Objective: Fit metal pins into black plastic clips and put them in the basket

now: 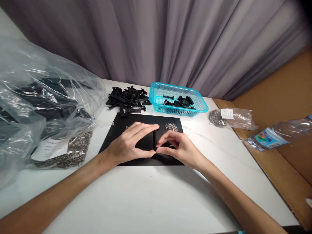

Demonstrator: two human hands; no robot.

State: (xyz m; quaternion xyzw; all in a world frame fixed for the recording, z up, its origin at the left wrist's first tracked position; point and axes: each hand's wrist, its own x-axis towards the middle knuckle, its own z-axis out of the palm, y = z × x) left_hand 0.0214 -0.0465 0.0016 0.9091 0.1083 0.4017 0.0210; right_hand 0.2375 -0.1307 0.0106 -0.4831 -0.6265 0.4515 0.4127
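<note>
Over a black mat (117,130), my left hand (130,143) holds a slim black plastic part (154,139) upright, with the thumb at its lower end and the fingertips at its top. My right hand (175,143) pinches at the bottom end of the same part with thumb and forefinger. A thin, pale metal sliver shows by the right fingers; what lies between those fingertips is too small to make out. On the mat behind the right hand is a small pile of metal pins (172,127). Another little pile (127,127) is partly hidden behind my left hand.
Loose black parts (129,99) are heaped behind the mat. A blue basket (179,110) beside them holds several more. Large clear bags (48,97) and a labelled bag of metal pieces (78,149) lie left. At right are a small bag (218,117), a bottle (270,138) and cardboard (275,87).
</note>
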